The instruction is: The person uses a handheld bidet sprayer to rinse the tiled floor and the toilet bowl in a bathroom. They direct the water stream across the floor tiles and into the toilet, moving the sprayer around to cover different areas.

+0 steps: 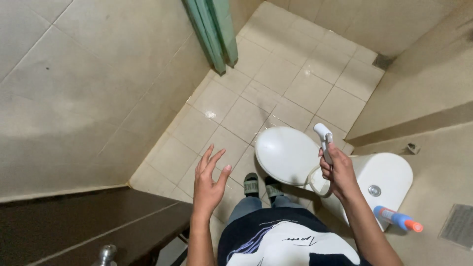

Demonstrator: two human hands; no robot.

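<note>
Right hand: clenched around white bidet sprayer, nozzle above the fist.
Left hand: released, fingers spread, holding nothing.
Toilet lid: closed, between both hands.
Blue bottle: right of right forearm, on the tank.

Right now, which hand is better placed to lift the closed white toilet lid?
Left, probably. The left hand is open and empty, hovering beside the white oval toilet lid. The right hand already has its grip on the white handheld bidet sprayer.
</note>
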